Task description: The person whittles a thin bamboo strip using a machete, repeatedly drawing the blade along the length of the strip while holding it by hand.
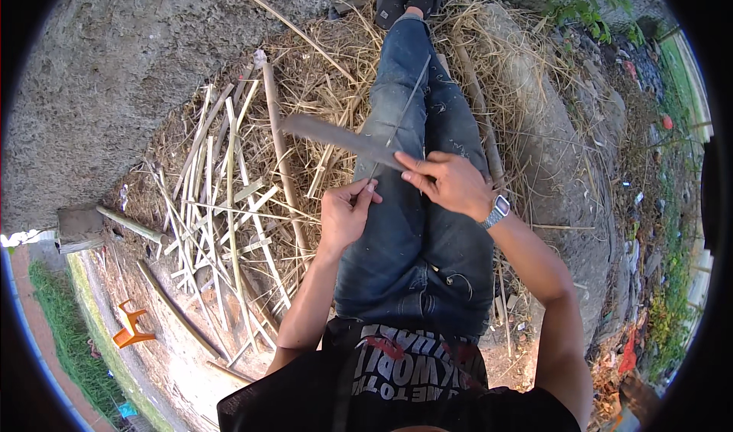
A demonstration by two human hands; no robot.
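My right hand (454, 185) is closed round the near end of a broad, dark-bladed knife (330, 134), which is slightly blurred and points to the left above my thighs. Between the thumb and fingers of my left hand (345, 216) is the lower end of a thin bamboo strip (410, 100). The strip slants away over my jeans (397, 252) and passes under or against the blade; whether the two touch, I cannot tell. Fine curled shavings (450, 148) cling to the jeans. The knife's handle is hidden by my right hand.
Split bamboo strips (215, 226) lie in a loose pile to my left, next to a thicker pole (279, 145). Straw and shavings (321, 88) cover the ground round my legs. Rock (538, 119) rises on the right. A small orange stool (133, 325) is at the lower left.
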